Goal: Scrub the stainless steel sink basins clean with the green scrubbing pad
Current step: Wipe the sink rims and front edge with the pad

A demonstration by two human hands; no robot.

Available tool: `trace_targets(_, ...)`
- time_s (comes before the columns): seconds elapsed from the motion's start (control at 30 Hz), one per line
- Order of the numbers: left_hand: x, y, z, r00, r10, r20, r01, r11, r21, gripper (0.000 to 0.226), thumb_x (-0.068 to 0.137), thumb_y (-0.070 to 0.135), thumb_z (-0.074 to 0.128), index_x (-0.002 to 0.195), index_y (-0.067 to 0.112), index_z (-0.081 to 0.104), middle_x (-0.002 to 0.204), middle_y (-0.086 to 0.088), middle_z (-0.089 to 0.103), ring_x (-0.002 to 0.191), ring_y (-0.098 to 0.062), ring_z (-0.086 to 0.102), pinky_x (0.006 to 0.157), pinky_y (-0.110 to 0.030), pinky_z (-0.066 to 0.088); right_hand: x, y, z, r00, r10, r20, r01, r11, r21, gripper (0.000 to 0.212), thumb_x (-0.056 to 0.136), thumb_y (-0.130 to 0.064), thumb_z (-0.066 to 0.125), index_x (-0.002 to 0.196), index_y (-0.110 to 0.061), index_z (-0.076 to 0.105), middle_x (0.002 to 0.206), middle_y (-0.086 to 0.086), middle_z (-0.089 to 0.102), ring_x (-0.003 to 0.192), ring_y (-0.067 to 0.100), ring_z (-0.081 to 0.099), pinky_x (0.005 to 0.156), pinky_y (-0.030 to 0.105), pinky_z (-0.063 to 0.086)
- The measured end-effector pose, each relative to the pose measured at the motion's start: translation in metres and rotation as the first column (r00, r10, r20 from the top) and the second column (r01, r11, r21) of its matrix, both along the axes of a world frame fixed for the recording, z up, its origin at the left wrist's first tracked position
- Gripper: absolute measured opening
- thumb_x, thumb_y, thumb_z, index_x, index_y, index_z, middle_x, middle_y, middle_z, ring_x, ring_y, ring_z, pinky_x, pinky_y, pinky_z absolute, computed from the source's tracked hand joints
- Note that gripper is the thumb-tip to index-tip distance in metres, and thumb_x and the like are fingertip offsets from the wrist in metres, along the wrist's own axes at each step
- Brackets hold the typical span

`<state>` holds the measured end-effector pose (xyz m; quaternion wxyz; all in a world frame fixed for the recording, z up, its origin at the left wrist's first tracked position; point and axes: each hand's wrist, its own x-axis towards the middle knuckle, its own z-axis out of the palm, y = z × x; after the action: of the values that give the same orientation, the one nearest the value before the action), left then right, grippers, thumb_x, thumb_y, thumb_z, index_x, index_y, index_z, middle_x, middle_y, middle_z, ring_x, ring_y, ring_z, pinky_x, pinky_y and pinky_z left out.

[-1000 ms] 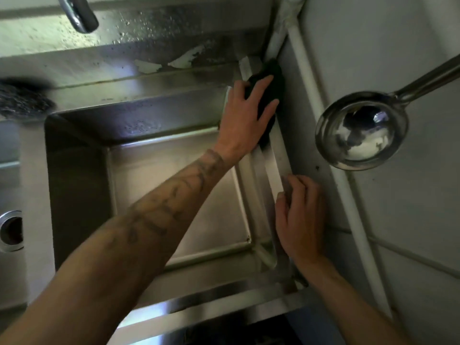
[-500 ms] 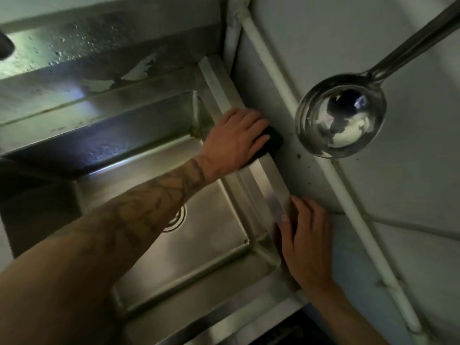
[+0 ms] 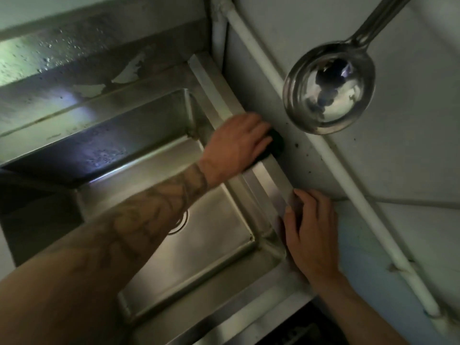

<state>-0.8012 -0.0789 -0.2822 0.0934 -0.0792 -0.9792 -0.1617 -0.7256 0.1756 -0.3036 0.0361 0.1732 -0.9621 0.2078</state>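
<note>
A stainless steel sink basin (image 3: 206, 247) fills the middle of the view, with its drain (image 3: 180, 224) partly hidden under my left forearm. My left hand (image 3: 236, 143) presses a dark scrubbing pad (image 3: 276, 146) flat onto the basin's right rim (image 3: 219, 95), against the wall. Only the pad's right edge shows past my fingers. My right hand (image 3: 308, 235) rests flat with its fingers apart on the same rim, nearer to me, at the basin's front right corner.
A steel ladle (image 3: 328, 88) hangs on the wall just right of the pad. A white pipe (image 3: 333, 158) runs along the wall beside the rim. The wet steel backsplash (image 3: 74, 58) has peeling patches (image 3: 129, 70).
My left hand has slid the pad along the right rim toward me, from the far corner to mid-rim. My view has shifted right and closer. The right hand has stayed on the rim.
</note>
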Motion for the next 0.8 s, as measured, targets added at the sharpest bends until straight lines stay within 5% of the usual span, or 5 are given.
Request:
trace_targets(0.13, -0.023, -0.013, 0.006, 0.951, 0.309, 0.009, -0.309, 0.950, 0.051, 0.044, 0.114, 0.038, 0.041, 0.140, 0.010, 0.063, 0.140, -0.013, 0.061, 0.124, -0.031, 0.059, 0.109, -0.041, 0.044, 0.001, 0.004, 0.005, 0.999, -0.045, -0.001, 0.044, 0.998, -0.037, 0.034, 0.100, -0.032, 0.053, 0.130, -0.015, 0.055, 0.128, 0.006, 0.050, 0.112, 0.027, 0.054, 0.093, 0.050, 0.049)
trace_targets(0.47, 0.085, 0.102, 0.001, 0.995, -0.104, 0.015, 0.102, 0.992, 0.071, 0.043, 0.112, 0.037, 0.050, 0.144, 0.012, 0.062, 0.146, -0.014, 0.062, 0.134, -0.032, 0.059, 0.119, -0.043, 0.043, 0.052, 0.047, 0.012, 0.979, -0.202, -0.033, 0.203, 0.979, 0.022, 0.031, 0.100, -0.025, 0.050, 0.122, -0.004, 0.059, 0.119, 0.019, 0.060, 0.104, 0.037, 0.057, 0.086, 0.048, 0.046)
trace_targets(0.67, 0.059, 0.088, 0.008, 0.970, 0.228, 0.080, -0.234, 0.969, 0.078, 0.042, 0.114, 0.034, 0.046, 0.147, 0.011, 0.057, 0.149, -0.014, 0.057, 0.138, -0.032, 0.054, 0.125, -0.046, 0.039, 0.077, 0.065, 0.014, 0.972, -0.232, -0.028, 0.229, 0.971, -0.071, 0.027, 0.103, -0.026, 0.049, 0.123, -0.009, 0.057, 0.123, 0.013, 0.058, 0.110, 0.026, 0.054, 0.091, 0.029, 0.035)
trace_targets(0.8, 0.101, 0.141, 0.006, 0.997, 0.055, 0.060, -0.063, 0.990, 0.127, 0.042, 0.113, 0.035, 0.044, 0.142, 0.011, 0.063, 0.142, -0.013, 0.062, 0.131, -0.031, 0.059, 0.119, -0.044, 0.044, 0.080, 0.079, 0.023, 0.967, -0.253, -0.031, 0.246, 0.959, -0.140, 0.030, 0.104, -0.027, 0.044, 0.129, -0.013, 0.053, 0.126, 0.011, 0.056, 0.113, 0.020, 0.049, 0.093, 0.021, 0.027)
